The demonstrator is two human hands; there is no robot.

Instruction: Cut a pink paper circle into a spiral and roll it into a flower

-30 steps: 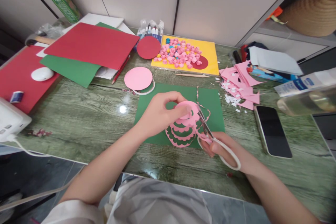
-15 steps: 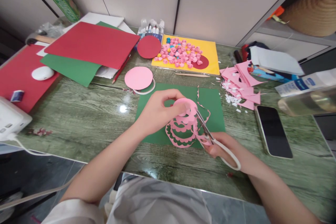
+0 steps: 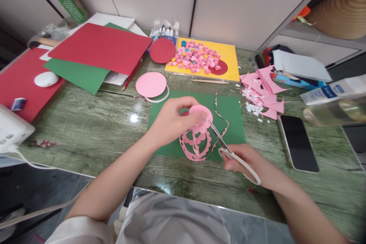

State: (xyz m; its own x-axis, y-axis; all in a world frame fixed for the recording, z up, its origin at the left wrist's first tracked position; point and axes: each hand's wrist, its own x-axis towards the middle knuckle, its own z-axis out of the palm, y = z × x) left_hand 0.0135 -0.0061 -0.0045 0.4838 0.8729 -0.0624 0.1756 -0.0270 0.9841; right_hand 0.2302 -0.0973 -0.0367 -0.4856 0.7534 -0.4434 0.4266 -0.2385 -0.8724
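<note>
Pinched between the thumb and fingers of my left hand (image 3: pixel 174 120) is a pink paper spiral (image 3: pixel 203 126) with a scalloped edge. Its cut coils hang down in loops over a green sheet (image 3: pixel 231 110). My right hand (image 3: pixel 246 160) grips white-handled scissors (image 3: pixel 224 143), fingers through the loops. The blade tips meet the right edge of the pink paper; how far the blades are parted is hard to see. A thin, wavy pink offcut strip (image 3: pixel 220 115) trails on the green sheet beside the scissors.
Pink and white paper scraps (image 3: pixel 264 93) and a phone (image 3: pixel 297 143) lie to the right. Behind are rolled paper flowers (image 3: pixel 197 57) on a yellow sheet (image 3: pixel 230 51), and a wooden stick (image 3: pixel 210 81). A pink disc (image 3: pixel 151 84) and red sheets (image 3: pixel 100 47) lie leftward.
The scissors have shifted slightly left along the edge of the pink paper. The paper has turned a little in my left hand, and the hanging coils have swung inward.
</note>
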